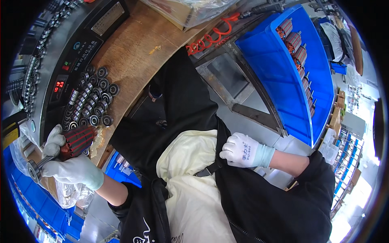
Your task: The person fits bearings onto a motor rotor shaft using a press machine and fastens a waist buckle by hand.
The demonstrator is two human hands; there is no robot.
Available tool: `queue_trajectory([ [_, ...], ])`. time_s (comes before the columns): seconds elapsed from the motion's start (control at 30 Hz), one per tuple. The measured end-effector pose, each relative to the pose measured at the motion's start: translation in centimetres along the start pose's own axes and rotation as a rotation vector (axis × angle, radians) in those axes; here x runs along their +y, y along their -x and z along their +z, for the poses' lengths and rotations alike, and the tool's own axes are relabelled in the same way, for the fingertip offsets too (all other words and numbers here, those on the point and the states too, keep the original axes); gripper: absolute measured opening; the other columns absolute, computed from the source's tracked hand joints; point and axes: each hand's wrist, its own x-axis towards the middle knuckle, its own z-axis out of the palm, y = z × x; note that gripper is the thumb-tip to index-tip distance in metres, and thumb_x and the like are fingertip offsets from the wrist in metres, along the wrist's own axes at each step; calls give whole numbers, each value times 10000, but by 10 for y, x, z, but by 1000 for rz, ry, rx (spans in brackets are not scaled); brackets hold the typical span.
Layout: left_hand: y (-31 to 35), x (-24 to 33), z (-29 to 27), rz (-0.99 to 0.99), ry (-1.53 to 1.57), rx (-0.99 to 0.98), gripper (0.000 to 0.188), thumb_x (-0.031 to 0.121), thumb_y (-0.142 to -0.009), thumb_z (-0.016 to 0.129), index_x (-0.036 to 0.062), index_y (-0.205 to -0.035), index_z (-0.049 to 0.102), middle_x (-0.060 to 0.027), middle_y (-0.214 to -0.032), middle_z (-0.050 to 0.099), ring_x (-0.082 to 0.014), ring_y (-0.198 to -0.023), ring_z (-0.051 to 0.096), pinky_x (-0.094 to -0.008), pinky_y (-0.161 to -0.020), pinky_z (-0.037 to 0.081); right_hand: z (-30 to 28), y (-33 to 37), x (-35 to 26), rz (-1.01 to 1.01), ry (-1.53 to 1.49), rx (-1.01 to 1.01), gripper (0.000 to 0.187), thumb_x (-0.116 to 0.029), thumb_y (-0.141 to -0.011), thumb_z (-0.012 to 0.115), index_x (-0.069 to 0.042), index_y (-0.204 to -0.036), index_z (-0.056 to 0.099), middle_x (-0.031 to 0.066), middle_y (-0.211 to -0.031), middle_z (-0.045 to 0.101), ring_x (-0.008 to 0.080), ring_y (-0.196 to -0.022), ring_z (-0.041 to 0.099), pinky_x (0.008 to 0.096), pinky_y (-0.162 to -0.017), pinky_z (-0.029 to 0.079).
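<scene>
The motor rotor (78, 141), a dark cylinder with red-striped windings and a steel shaft, sits at about eight o'clock in the head view, gripped in the left hand (67, 162), whose white-gloved fingers are curled tight around it. A bearing (33, 170) rides on the shaft end that points down toward the lower left, just past the glove. Directly above the rotor, toward ten o'clock, a cluster of loose bearings (94, 101) lies in rough rows on the wooden bench top (133, 56), up against the dark control panel (73, 60) of a machine with a red digit display. The right hand (242, 150), also in a white glove, is at about four o'clock, well apart from the rotor; its fingers are folded into a loose fist resting on the black jacket (186, 97) at the edge of the pale yellow garment (190, 182), and I cannot tell whether it holds anything. At about two o'clock a blue plastic bin (279, 73) holds a row of further rotors (298, 52) along its far wall. A red coiled hose (210, 36) runs near twelve o'clock, beside a clear plastic bag (190, 10).
</scene>
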Motion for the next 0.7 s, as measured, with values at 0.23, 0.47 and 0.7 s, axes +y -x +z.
queue_trajectory([
  [0.23,-3,-5,-6,65,-44,-82,751,534,-1056,128,-26,-788,551,-223,-942,679,-334,-913,666,-432,-884,576,11,11,-3,225,-389,102,243,-182,-711,716,-130,-939,650,72,-998,580,283,-933,568,421,-789,476],
  [0.47,-1,-4,-2,5,2,-13,756,529,-1056,115,-26,-797,559,-198,-949,685,-310,-911,665,-413,-885,575,4,9,-3,262,-98,-11,239,-244,-700,733,-121,-887,653,81,-1008,601,286,-908,586,421,-770,491],
  [0.7,-1,3,4,-3,4,0,779,593,-1038,151,-27,-773,541,-183,-817,618,-344,-884,642,-462,-878,560,-8,14,0,180,-187,-65,317,-218,-727,696,-107,-1020,653,80,-992,617,291,-942,602,435,-835,493],
])
